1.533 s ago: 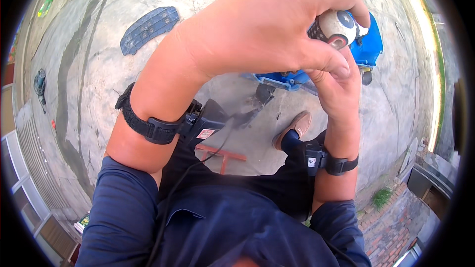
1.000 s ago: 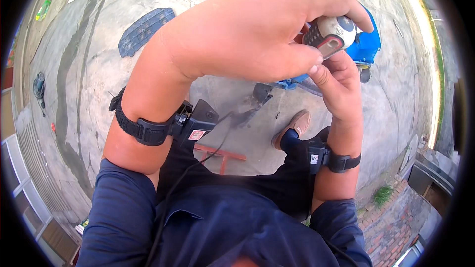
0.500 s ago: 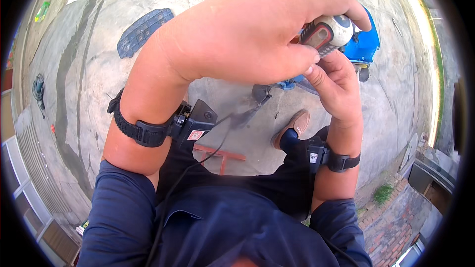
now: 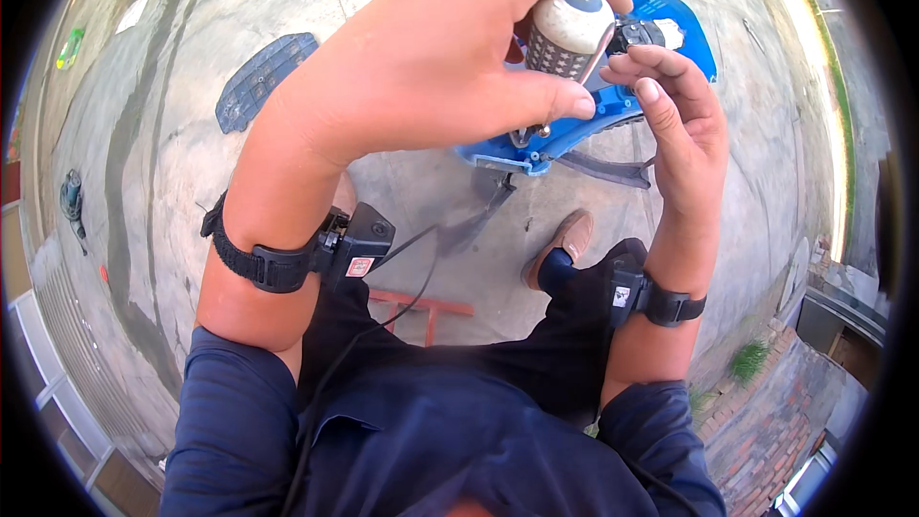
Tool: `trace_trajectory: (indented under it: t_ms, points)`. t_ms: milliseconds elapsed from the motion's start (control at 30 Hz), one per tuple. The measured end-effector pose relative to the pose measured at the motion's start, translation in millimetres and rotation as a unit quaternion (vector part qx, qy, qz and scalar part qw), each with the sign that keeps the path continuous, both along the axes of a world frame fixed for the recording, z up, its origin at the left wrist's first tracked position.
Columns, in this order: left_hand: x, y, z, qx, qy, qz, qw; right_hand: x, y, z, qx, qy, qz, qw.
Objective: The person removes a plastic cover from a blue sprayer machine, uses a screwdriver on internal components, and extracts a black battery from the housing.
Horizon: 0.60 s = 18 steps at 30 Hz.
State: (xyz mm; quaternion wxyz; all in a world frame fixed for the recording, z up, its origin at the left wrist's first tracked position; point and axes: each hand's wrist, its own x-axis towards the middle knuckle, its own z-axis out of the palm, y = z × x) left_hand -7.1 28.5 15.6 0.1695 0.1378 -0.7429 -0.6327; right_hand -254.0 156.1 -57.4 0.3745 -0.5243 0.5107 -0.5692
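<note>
Knob: was scuffed white and rounded on top; its grey cap bore a pale star; its dark sides were dotted with small stars
Place: it sat in the left hand, above the blue panel
Left fingers: curled around it, thumb bent in
Right hand: hung just beside; fingers were half curled, thumb apart

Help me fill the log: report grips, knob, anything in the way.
Left grip around knob, pale end toward camera. Right grip open, fingers curled, no object visible in it. Blue shell behind, partly hidden by both grips.
</note>
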Motion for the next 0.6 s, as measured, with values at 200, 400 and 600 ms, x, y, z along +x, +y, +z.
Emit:
trace_trajectory:
  t_ms: [200, 400, 600]
  points:
    - [-5.4, 5.4, -33.9, -0.174, 0.036, 0.116, 0.977, 3.6, -0.4, 3.2, 0.009, 0.013, -0.058, 0.998]
    - [-12.4, 2.0, -31.3, -0.309, 0.06, 0.115, 0.942, -0.6, 2.9, -0.4, 0.01, 0.031, -0.065, 0.997]
    - [-3.7, 5.6, -28.6, -0.149, 0.076, 0.016, 0.986, -0.1, 2.6, -0.9, 0.025, 0.034, -0.071, 0.997]
